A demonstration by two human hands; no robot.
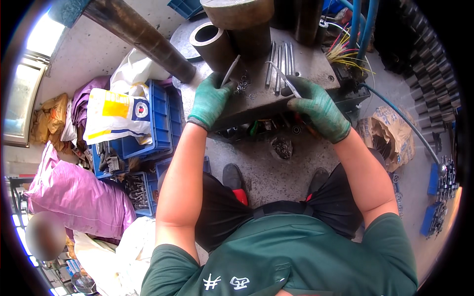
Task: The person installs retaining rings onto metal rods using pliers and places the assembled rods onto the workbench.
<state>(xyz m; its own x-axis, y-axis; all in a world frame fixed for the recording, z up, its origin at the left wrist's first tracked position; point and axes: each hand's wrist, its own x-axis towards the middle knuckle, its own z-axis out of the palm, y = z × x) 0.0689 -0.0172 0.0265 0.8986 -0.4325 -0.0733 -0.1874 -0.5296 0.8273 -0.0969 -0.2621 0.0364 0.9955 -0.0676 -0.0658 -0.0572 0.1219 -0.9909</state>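
My left hand, in a green glove, is closed around a short metal rod with a pointed end. My right hand, gloved the same way, grips a slim metal tool with a bent tip; its exact kind is unclear. Between the hands, several metal rods lie side by side on the steel machine table. A little heap of small metal rings or nuts sits right beside my left hand. Behind it rests a thick hollow metal cylinder.
A heavy round ram stands over the table's rear. Left are blue crates of metal parts, a white-yellow sack and a purple sack. Cables and a torn paper sack are at right. A person is at far left.
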